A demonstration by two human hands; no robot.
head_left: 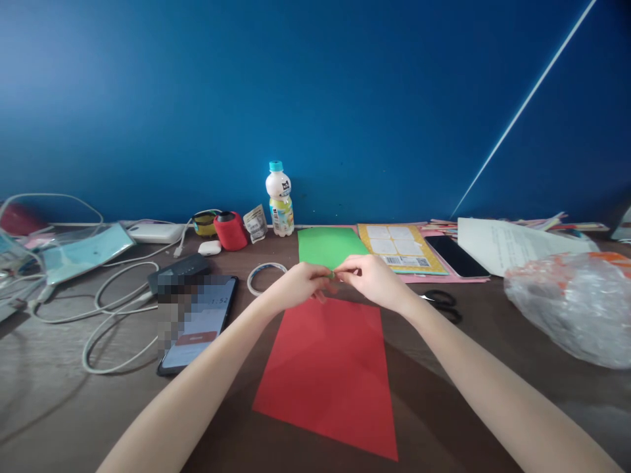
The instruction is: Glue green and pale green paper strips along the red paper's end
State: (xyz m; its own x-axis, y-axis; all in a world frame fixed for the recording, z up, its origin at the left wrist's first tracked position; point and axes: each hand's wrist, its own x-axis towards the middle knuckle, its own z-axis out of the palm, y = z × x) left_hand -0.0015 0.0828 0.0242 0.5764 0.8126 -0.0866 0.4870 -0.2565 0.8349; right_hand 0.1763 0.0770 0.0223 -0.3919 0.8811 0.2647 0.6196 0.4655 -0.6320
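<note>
My left hand (pixel 304 284) and my right hand (pixel 369 276) meet above the far end of a red sheet of paper (pixel 331 371). Between their pinched fingertips is a small greenish piece (pixel 332 274), too small to make out clearly. Behind the hands lies a green sheet of paper (pixel 328 244), partly covered by them. A roll of tape (pixel 256 279) rests on its side left of my left hand. Black-handled scissors (pixel 444 299) lie beyond my right forearm, which hides part of them.
A bottle (pixel 280 200) stands by the blue wall. To the left are a tablet (pixel 207 322), white cables (pixel 106 302) and a red pouch (pixel 230 233). On the right are a yellow-bordered booklet (pixel 401 263), a black phone (pixel 457 257) and a crumpled plastic bag (pixel 572 309).
</note>
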